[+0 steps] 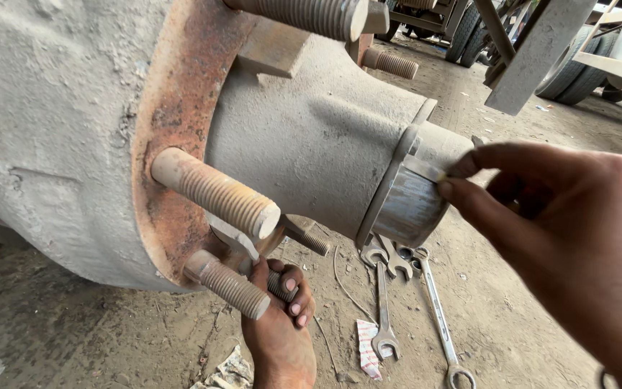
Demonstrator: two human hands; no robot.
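The right hand (563, 238) pinches a small strip (426, 169) between thumb and forefinger, pressing it against the shiny end of the grey wheel hub (311, 137). The left hand (280, 324) closes its grip around a lower threaded stud (278, 286). Spanners (384, 302) lie on the dirt floor (109, 331) below.

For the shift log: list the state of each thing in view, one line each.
Wheel hub: dusty, flange rusted, bare of a wheel.
Wheel studs: threaded, no nuts on them.
Hub end ring: shiny metal, seated on the hub's end.
Right hand: fingertips pinching the ring's edge.
Left hand: closed around a lower stud.
Spanners: lying loose on the dirt ground.
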